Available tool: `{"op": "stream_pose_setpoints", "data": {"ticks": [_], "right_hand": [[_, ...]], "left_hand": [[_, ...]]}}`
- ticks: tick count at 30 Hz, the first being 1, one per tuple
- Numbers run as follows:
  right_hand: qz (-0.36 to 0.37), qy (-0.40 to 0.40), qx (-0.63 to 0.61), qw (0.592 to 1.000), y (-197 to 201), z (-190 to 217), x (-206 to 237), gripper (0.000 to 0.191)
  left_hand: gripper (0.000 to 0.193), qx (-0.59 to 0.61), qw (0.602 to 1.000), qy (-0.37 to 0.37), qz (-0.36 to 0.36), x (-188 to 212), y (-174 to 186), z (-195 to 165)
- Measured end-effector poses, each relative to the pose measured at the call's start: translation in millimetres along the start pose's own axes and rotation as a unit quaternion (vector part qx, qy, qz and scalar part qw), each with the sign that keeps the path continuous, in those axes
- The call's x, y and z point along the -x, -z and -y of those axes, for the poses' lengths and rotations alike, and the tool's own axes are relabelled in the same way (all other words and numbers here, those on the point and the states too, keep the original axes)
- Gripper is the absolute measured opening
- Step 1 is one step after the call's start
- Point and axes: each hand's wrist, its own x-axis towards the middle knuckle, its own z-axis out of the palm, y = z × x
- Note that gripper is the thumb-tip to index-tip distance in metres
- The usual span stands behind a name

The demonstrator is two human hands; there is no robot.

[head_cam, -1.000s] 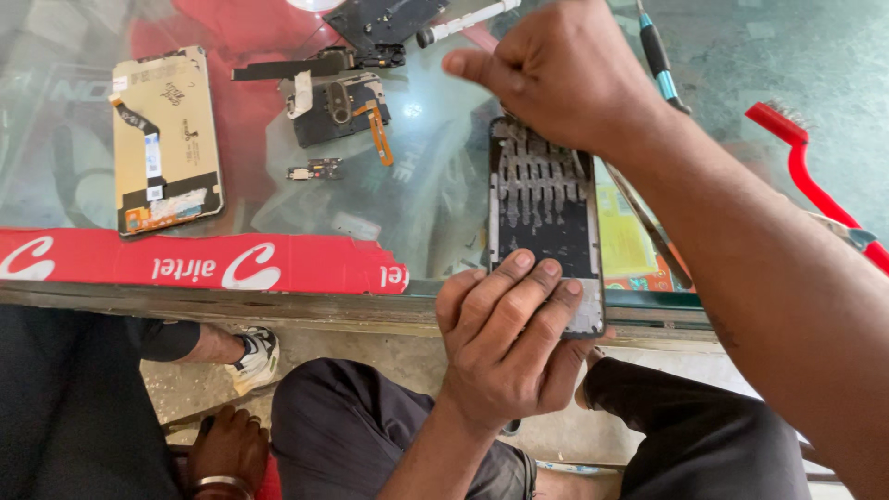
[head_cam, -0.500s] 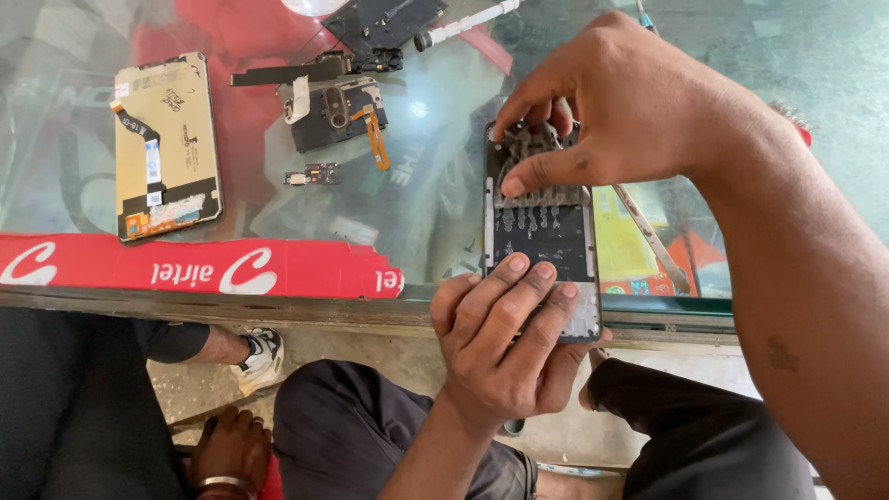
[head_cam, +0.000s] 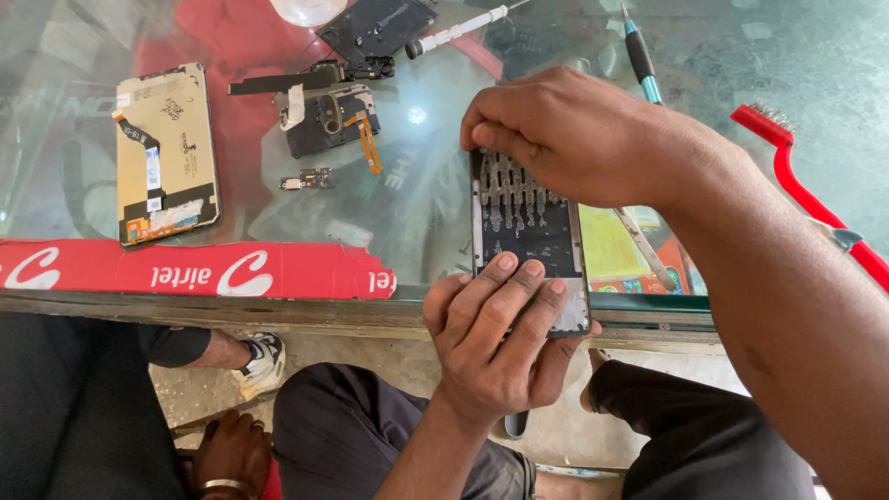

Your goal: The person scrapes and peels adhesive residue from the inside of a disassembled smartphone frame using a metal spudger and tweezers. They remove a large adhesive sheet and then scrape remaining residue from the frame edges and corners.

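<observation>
Since a second ago the right hand [head_cam: 565, 134] has come down from above the desk's far side onto the top end of the phone frame [head_cam: 528, 231]; half a second ago its fingers were spread over that end, and now they are bunched tighter, knuckles up, fingertips pressing on the frame's upper part. Whether they pinch some small piece there cannot be told, since the hand hides it. The forearm runs off toward the lower right corner of the view. The left hand [head_cam: 495, 338] has barely shifted: it reaches up from below the desk's near edge, palm down, with the fingers [head_cam: 519, 292] laid flat over the frame's lower end and holding it steady against the glass desk [head_cam: 417, 204].

The phone frame lies at the near edge of the desk, right of the middle, long side pointing away from the person, its bottom end just over the edge.

Near the left edge lies a phone screen panel [head_cam: 167, 153], back side up. Toward the far edge, around the middle, sit a dark circuit board [head_cam: 329, 120] with an orange ribbon and a white-tipped screwdriver [head_cam: 458, 30]. A teal-handled tool [head_cam: 639, 60] lies beyond the right hand, and a red brush [head_cam: 796, 181] by the right edge. A red strip [head_cam: 185, 270] runs along the near edge at left.
</observation>
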Motion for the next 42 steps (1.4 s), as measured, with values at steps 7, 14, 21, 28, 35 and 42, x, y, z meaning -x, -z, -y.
{"op": "stream_pose_setpoints", "data": {"ticks": [7, 14, 21, 28, 35, 42], "right_hand": [[0.004, -0.113, 0.234, 0.966, -16, 14, -8, 0.071], [-0.161, 0.022, 0.241, 0.957, -29, -1, -4, 0.058], [-0.19, 0.042, 0.181, 0.964, -42, -14, 0, 0.04], [-0.205, 0.077, 0.213, 0.952, -43, -16, 1, 0.036], [-0.191, 0.07, 0.232, 0.951, -41, -14, -1, 0.034], [-0.159, 0.088, 0.213, 0.96, -37, -19, -8, 0.032]], "left_hand": [[0.031, -0.004, 1.0, 0.004, 0.005, -1, 1, -1], [0.032, -0.011, 1.0, 0.006, 0.008, -1, 0, -1], [0.031, -0.02, 1.0, 0.012, 0.013, -2, 0, -2], [0.031, -0.018, 1.0, 0.013, 0.012, -4, -1, -2], [0.032, -0.021, 1.0, 0.015, 0.014, -4, -1, -2], [0.032, -0.021, 1.0, 0.012, 0.019, -3, 0, -2]]}}
